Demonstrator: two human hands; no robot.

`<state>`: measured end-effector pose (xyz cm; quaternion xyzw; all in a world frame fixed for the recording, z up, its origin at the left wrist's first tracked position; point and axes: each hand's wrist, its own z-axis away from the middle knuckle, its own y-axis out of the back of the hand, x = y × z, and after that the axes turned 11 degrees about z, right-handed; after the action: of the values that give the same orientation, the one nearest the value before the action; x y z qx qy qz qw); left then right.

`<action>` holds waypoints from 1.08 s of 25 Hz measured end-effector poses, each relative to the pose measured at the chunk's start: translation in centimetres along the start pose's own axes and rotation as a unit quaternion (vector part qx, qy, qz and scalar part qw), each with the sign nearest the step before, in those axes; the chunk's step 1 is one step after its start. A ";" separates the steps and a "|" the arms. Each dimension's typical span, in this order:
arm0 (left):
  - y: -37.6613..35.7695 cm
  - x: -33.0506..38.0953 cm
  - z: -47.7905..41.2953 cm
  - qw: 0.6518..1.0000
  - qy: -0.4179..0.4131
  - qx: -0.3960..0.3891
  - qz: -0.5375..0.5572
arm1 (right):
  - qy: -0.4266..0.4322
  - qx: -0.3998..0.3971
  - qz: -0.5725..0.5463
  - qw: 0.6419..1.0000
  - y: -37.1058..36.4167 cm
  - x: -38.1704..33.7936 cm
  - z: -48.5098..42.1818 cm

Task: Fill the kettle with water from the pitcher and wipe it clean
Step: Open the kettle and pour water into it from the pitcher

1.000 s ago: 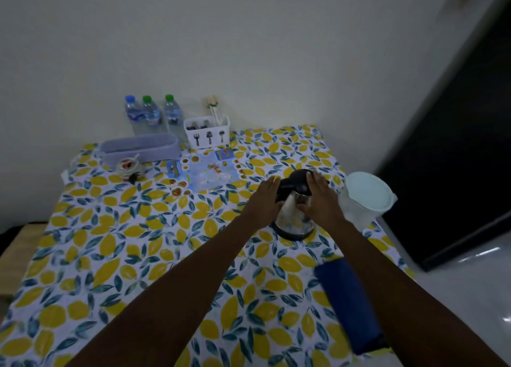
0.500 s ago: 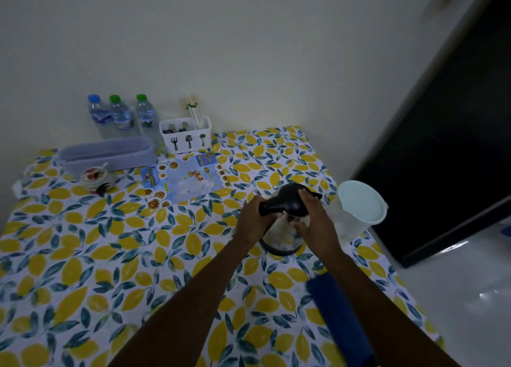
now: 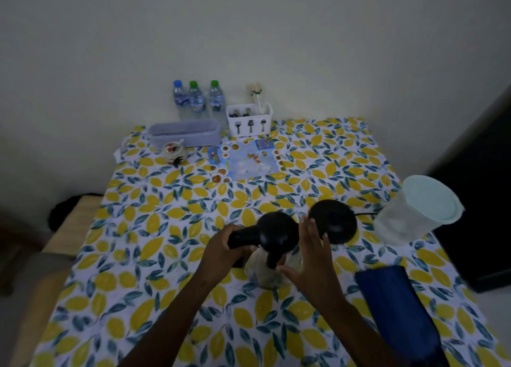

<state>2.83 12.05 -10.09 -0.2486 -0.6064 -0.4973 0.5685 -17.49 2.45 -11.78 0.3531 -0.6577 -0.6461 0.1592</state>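
Near the tabletop's right edge we've got a folded blue cloth. Our left hand is wrapped tight round the kettle's black handle, lifting it off its base; our right hand cups the glass body, fingers loose. Further along the right edge sits the lidded pitcher. Water bottles line the far edge.
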 end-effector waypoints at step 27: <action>-1.3 0.8 4.1 0.966 -0.045 0.171 0.191 | -0.018 -0.017 0.003 1.000 -4.2 -0.9 3.2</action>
<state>-0.30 14.97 -9.14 -0.2809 -0.6485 -0.2566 0.6593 -17.89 5.75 -15.98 0.3365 -0.6505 -0.6630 0.1551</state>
